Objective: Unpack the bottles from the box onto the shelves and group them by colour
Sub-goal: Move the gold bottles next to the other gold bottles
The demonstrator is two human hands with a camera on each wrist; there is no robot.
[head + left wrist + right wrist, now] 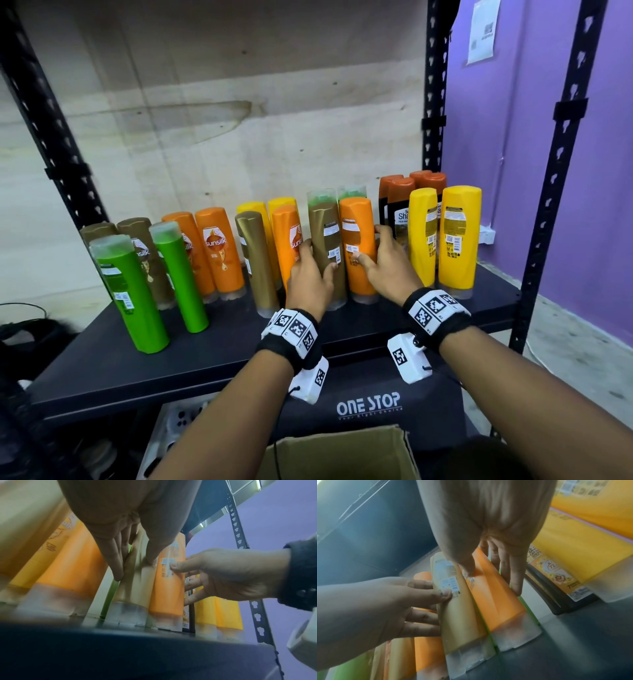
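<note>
Upright bottles in several colours stand on the dark shelf (212, 346). My left hand (318, 258) grips a gold bottle (327, 236) near the shelf's middle, thumb on its front label and fingers round its left side. My right hand (371, 245) grips the orange bottle (358, 226) right beside it, thumb in front and fingers behind. Both bottles stand on the shelf and touch each other. In the left wrist view, my left hand (135, 562) straddles the gold bottle (135, 591) next to the orange bottle (169, 592). In the right wrist view, my right hand (491, 574) clasps the orange bottle (496, 601) beside the gold bottle (458, 615).
Two green bottles (133, 294) stand front left, with gold and orange bottles behind them. Yellow bottles (459, 236) and dark brown ones (399, 202) fill the right end. An open cardboard box (342, 452) sits below. Black shelf posts (435, 85) frame the unit.
</note>
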